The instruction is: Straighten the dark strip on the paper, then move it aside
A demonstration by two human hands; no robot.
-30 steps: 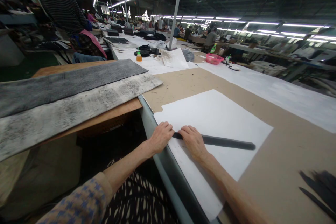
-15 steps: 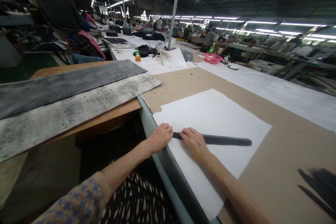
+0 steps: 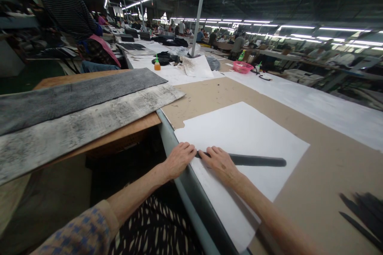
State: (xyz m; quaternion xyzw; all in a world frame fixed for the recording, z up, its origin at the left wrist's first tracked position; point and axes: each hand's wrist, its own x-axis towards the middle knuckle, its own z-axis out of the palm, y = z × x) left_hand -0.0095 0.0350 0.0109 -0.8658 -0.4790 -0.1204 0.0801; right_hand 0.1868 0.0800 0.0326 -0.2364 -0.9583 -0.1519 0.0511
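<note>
Your bench [image 3: 302,207] runs away from you under brown card, with a long run of white covering [image 3: 317,107] along its far right side. To your left a wooden board carries two long textured strips, a dark grey strip [image 3: 74,95] and beside it a paler, mottled strip [image 3: 89,121] whose end juts over the edge of the bench. In front of you lies a large white paper sheet [image 3: 248,131], its near corner hanging just off the bench edge. On that sheet rests a long, narrow black strip [image 3: 257,161], lying flat and pointing to the right. Your right hand [image 3: 221,163] lies palm down over its near end, fingers spread and pressing on it rather than wrapped round it. Your left hand [image 3: 178,158] sits just beside it at the sheet's left edge, fingers loosely curled, fingertips at the tip of the black strip; you can't tell whether they pinch it. At the right edge of the bench lies a small heap of black strips [image 3: 363,209]. Farther up stand a pink basket [image 3: 243,66] and an orange bottle [image 3: 157,65], and a person in a striped top [image 3: 70,14] stands at the far left.
</note>
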